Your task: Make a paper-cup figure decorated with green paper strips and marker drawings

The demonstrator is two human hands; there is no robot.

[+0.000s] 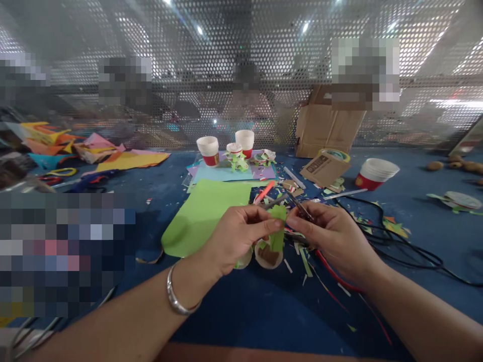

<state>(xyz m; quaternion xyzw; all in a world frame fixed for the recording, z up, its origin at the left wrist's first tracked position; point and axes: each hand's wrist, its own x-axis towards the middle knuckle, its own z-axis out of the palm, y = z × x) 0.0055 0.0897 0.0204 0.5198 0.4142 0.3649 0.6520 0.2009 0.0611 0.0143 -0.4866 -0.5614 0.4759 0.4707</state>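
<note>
Between thumb and fingers, my left hand (241,231) pinches a small cut piece of bright green paper (278,234). My right hand (332,234) is closed around a pair of small dark metal scissors (300,206), whose blades point up and left, close to the paper's top edge. The fingers hide most of the handles. Under the green piece sits a small round cup-like piece (268,255) with brown inside, beside a second round piece (244,259) partly covered by my left hand. A large green sheet (204,213) lies left of my hands.
Paper cups (208,151) and small paper turtles (237,158) stand at the back. More cups (376,173), a cardboard box (328,125) and a tape roll (335,155) are right. Black cable (407,246) and scraps lie around. Coloured paper (132,160) and yellow-handled scissors (66,172) are left.
</note>
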